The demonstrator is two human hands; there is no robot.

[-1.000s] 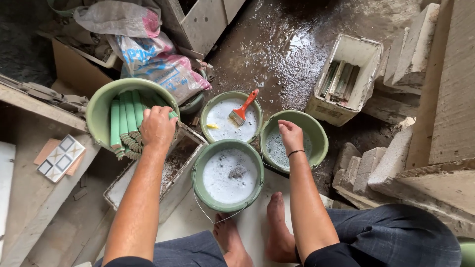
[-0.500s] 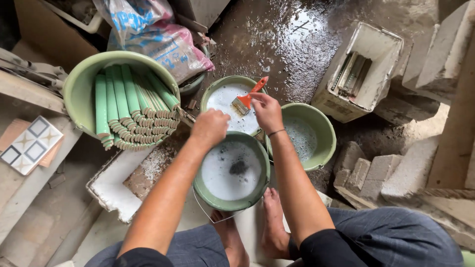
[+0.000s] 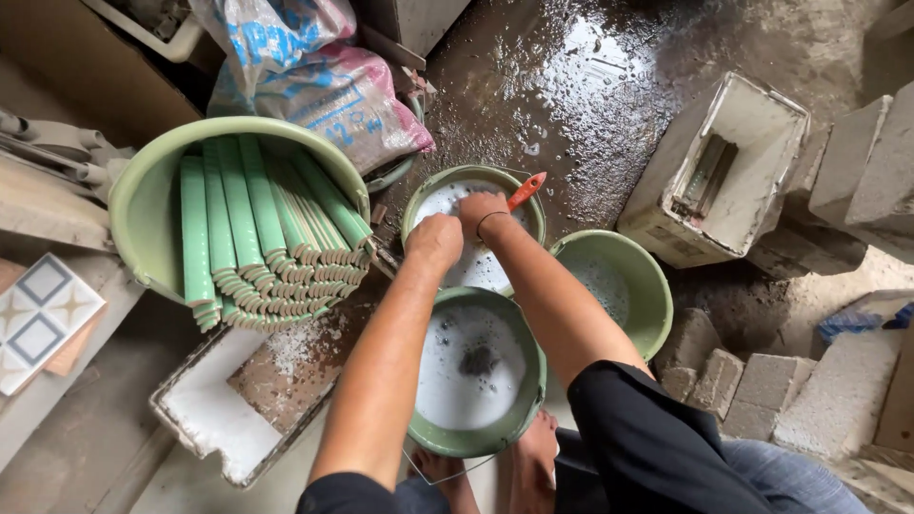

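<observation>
Your right hand is closed on the orange-handled brush over the far bucket of white liquid. Your left hand hangs fisted beside it; whether that grip holds anything, I cannot tell. Keep strokes low over that bucket so drips fall inside. The green tiles stand in the tub left of it.

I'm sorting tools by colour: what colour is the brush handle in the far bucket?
Orange-red; the brush handle shows in the head view.

Green buckets, green ribbed tiles (orange-handled brush).
</observation>
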